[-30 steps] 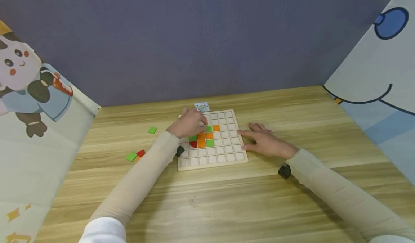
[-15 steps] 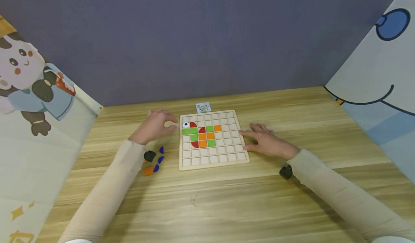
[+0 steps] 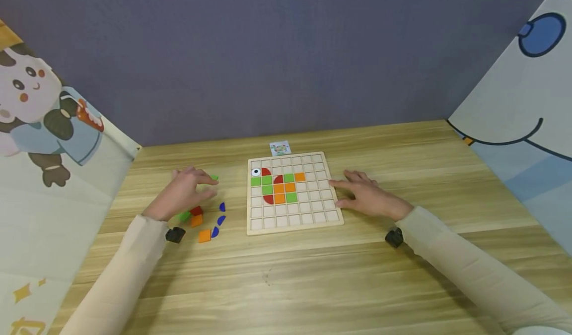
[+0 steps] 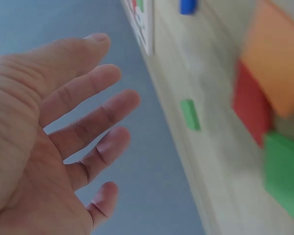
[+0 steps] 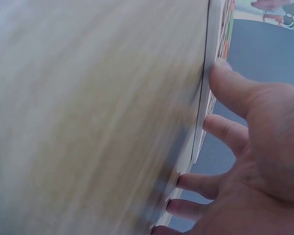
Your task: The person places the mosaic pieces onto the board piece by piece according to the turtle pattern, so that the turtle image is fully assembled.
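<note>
A wooden grid board (image 3: 295, 230) holds green and orange square tiles, red rounded pieces and a white eye tile (image 3: 255, 172) in its left and middle cells. My left hand (image 3: 185, 191) hovers over the table left of the board, its fingers loosely extended. The left wrist view shows nothing in this hand's palm (image 4: 19, 171). Near its fingertips lies a green tile (image 3: 215, 177), apart from the hand in the left wrist view. With spread thumb and fingers, my right hand (image 3: 366, 194) touches the board's right edge.
Beside and below the left hand lie a red piece (image 3: 196, 210), a green tile (image 3: 184, 216), orange tiles (image 3: 204, 235) and blue half-round pieces (image 3: 221, 220). A picture card (image 3: 279, 148) lies behind the board. A dark partition (image 3: 286, 62) borders the table's back.
The left hand has left the board and moved left to the loose tiles, uncovering the eye tile and the cells around it. My right hand stays at the board's edge.
</note>
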`<state>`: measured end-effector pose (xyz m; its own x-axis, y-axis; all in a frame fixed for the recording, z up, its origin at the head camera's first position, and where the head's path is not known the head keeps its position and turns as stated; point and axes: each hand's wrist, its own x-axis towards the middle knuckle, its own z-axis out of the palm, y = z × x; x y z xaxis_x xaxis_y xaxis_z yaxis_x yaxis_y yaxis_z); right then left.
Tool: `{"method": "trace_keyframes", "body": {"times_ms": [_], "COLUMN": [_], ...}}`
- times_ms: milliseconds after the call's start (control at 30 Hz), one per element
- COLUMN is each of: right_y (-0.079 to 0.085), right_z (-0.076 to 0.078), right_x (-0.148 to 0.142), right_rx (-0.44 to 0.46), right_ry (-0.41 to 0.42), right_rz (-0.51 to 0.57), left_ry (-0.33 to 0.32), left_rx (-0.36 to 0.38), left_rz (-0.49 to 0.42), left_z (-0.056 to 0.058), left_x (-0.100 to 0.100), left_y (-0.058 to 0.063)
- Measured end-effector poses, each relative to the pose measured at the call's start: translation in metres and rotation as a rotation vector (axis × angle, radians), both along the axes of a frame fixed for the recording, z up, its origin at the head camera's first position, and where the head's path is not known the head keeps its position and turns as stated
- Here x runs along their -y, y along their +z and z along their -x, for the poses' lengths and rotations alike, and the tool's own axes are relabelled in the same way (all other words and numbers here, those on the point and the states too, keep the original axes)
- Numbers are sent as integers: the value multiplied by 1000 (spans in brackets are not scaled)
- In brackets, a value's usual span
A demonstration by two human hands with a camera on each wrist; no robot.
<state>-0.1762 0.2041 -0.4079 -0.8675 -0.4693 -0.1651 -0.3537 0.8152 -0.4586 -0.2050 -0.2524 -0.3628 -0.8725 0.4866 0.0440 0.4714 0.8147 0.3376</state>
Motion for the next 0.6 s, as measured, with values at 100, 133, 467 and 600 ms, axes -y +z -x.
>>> {"method": "trace_keyframes", "body": {"times_ms": [100, 133, 467, 600], "right_y": [0, 0, -2, -2], "right_z": [0, 0, 1, 1], "right_x": [-1, -1, -1, 0], "right_rx": [4, 5, 2, 7], "right_ry": [0, -1, -7, -19], "right_rz": [2, 2, -3, -13], "left_ry": [3, 8, 27, 4], "left_rx": [-2, 6, 102, 72], "left_rz": [5, 6, 11, 38], "left_z": [-4, -4, -11, -22], "left_x": [9, 13, 47, 60], "left_y": [-4, -6, -19, -21]}}
